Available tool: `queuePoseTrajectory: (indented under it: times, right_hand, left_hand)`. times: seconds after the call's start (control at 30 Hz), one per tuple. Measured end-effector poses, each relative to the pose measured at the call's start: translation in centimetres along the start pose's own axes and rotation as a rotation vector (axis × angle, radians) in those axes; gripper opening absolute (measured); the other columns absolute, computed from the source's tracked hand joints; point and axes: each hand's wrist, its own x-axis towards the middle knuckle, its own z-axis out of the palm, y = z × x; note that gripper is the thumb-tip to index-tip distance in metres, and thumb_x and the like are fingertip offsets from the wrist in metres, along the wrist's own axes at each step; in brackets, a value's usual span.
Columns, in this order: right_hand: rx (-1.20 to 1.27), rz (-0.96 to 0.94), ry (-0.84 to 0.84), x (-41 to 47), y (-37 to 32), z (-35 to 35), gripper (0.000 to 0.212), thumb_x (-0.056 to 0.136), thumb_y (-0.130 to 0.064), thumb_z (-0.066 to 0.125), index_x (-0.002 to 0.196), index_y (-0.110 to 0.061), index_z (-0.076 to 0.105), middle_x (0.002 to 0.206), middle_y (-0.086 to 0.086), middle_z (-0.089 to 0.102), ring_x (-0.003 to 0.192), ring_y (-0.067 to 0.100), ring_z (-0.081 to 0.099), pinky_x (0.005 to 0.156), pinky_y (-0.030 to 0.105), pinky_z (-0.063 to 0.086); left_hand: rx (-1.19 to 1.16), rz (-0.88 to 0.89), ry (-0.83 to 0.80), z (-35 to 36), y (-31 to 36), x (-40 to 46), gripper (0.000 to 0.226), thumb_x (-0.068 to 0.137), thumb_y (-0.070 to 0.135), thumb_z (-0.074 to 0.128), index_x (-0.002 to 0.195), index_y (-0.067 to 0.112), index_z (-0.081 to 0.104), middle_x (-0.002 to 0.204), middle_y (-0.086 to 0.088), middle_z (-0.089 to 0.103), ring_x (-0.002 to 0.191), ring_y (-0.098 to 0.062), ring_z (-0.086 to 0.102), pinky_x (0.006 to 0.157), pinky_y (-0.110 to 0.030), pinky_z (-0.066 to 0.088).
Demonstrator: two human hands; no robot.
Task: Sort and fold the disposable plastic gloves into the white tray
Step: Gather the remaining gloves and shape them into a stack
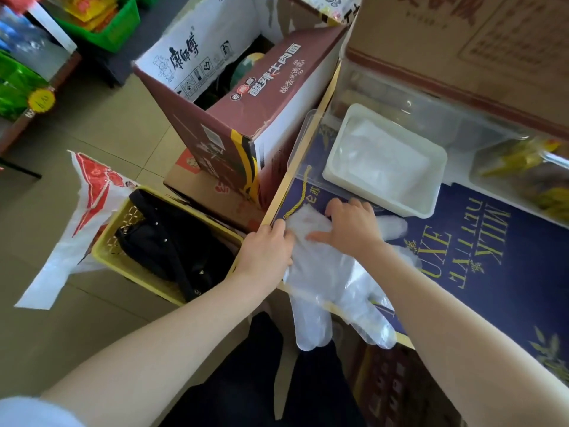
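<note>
A clear disposable plastic glove [323, 272] lies on the dark blue box top [492, 257], its fingers hanging over the near edge. My left hand [264, 254] grips the glove's left side at the box edge. My right hand [351, 229] presses flat on the glove's far end, fingers spread. Another clear glove [397, 226] pokes out from under my right hand. The white tray [335, 172] stands just beyond my hands and holds folded clear gloves [385, 158].
An open maroon carton [246, 118] stands left of the blue box. A yellow basket [110, 241] with a black bag sits on the floor below left, beside a red-and-white plastic bag [80, 217]. Clear containers [523, 171] and a cardboard box [462, 35] lie behind the tray.
</note>
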Motion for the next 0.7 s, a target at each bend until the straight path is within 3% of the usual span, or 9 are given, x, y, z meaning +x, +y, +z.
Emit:
queuePoseTrajectory:
  times: [0.07, 0.13, 0.2, 0.3, 0.37, 0.43, 0.5, 0.6, 0.7]
  right_hand:
    - [0.025, -0.024, -0.076, -0.2, 0.1, -0.2, 0.062, 0.073, -0.067, 0.060, 0.104, -0.014, 0.054, 0.108, 0.005, 0.060, 0.109, 0.027, 0.049, 0.087, 0.034, 0.036]
    - [0.068, -0.067, -0.131, -0.5, 0.0, -0.4, 0.056, 0.075, -0.060, 0.064, 0.105, -0.013, 0.057, 0.112, 0.006, 0.053, 0.111, 0.026, 0.047, 0.083, 0.035, 0.039]
    - [0.112, -0.070, -0.142, -0.8, -0.1, -0.7, 0.046, 0.076, -0.052, 0.067, 0.100, -0.016, 0.051, 0.110, 0.005, 0.049, 0.107, 0.027, 0.049, 0.073, 0.033, 0.038]
    - [0.142, -0.010, -0.186, -0.9, 0.1, -1.5, 0.047, 0.077, -0.045, 0.069, 0.104, -0.015, 0.043, 0.102, 0.006, 0.056, 0.099, 0.031, 0.056, 0.067, 0.033, 0.037]
    - [0.121, -0.018, -0.215, -1.1, 0.4, -2.2, 0.047, 0.079, -0.044, 0.067, 0.112, -0.014, 0.050, 0.109, 0.006, 0.060, 0.103, 0.030, 0.056, 0.073, 0.034, 0.036]
    - [0.080, -0.090, -0.225, -1.4, 0.7, -2.8, 0.035, 0.083, -0.043, 0.062, 0.106, -0.017, 0.058, 0.108, 0.000, 0.062, 0.105, 0.024, 0.054, 0.082, 0.034, 0.032]
    - [0.193, -0.124, -0.206, -2.2, 1.3, -3.3, 0.017, 0.083, -0.037, 0.064, 0.084, -0.021, 0.059, 0.087, -0.006, 0.060, 0.092, 0.022, 0.052, 0.078, 0.031, 0.031]
    - [0.512, -0.126, -0.140, -3.9, 2.7, -4.5, 0.038, 0.080, -0.025, 0.071, 0.060, -0.025, 0.039, 0.061, -0.010, 0.042, 0.067, 0.017, 0.040, 0.059, 0.024, 0.031]
    - [0.562, -0.107, -0.054, -5.8, 4.2, -6.3, 0.031, 0.080, -0.023, 0.072, 0.065, -0.016, 0.046, 0.059, -0.007, 0.040, 0.057, 0.011, 0.035, 0.054, 0.016, 0.032]
  left_hand:
    - [-0.014, 0.004, -0.009, 0.3, 0.1, -0.1, 0.037, 0.091, 0.028, 0.054, 0.121, 0.008, 0.047, 0.118, -0.008, 0.041, 0.100, -0.025, 0.051, 0.064, -0.030, 0.033]
    - [-0.047, 0.009, -0.003, 0.0, 0.1, -0.2, 0.036, 0.078, 0.024, 0.071, 0.106, 0.007, 0.058, 0.105, -0.009, 0.049, 0.082, -0.023, 0.058, 0.054, -0.029, 0.040]
    - [-0.052, 0.011, 0.013, -0.3, 0.1, -0.2, 0.038, 0.069, 0.024, 0.079, 0.099, 0.007, 0.062, 0.099, -0.008, 0.052, 0.074, -0.021, 0.059, 0.049, -0.027, 0.044]
    - [-0.047, 0.032, 0.010, 0.5, -0.1, 0.1, 0.039, 0.091, 0.024, 0.054, 0.126, 0.009, 0.045, 0.125, -0.008, 0.039, 0.102, -0.022, 0.053, 0.064, -0.028, 0.041]
    - [-0.034, 0.034, 0.020, 0.1, -0.1, 0.2, 0.039, 0.093, 0.024, 0.050, 0.128, 0.009, 0.043, 0.128, -0.007, 0.037, 0.108, -0.023, 0.049, 0.069, -0.029, 0.042]
    - [-0.081, 0.047, 0.007, -0.5, -0.3, 0.5, 0.043, 0.091, 0.031, 0.054, 0.127, 0.009, 0.046, 0.130, -0.008, 0.036, 0.114, -0.025, 0.042, 0.081, -0.032, 0.042]
    - [-0.313, 0.055, 0.037, -1.3, -0.3, 1.0, 0.056, 0.086, 0.040, 0.061, 0.129, 0.009, 0.042, 0.134, -0.008, 0.034, 0.121, -0.026, 0.038, 0.093, -0.035, 0.040]
    - [-0.893, -0.026, 0.133, -3.9, -0.2, 2.0, 0.071, 0.080, 0.035, 0.070, 0.134, 0.007, 0.033, 0.126, -0.005, 0.045, 0.115, -0.016, 0.045, 0.089, -0.021, 0.036]
    - [-1.090, 0.018, 0.012, -6.3, 0.4, 3.2, 0.037, 0.085, 0.027, 0.066, 0.118, 0.016, 0.052, 0.107, 0.001, 0.062, 0.098, -0.011, 0.056, 0.083, -0.022, 0.038]
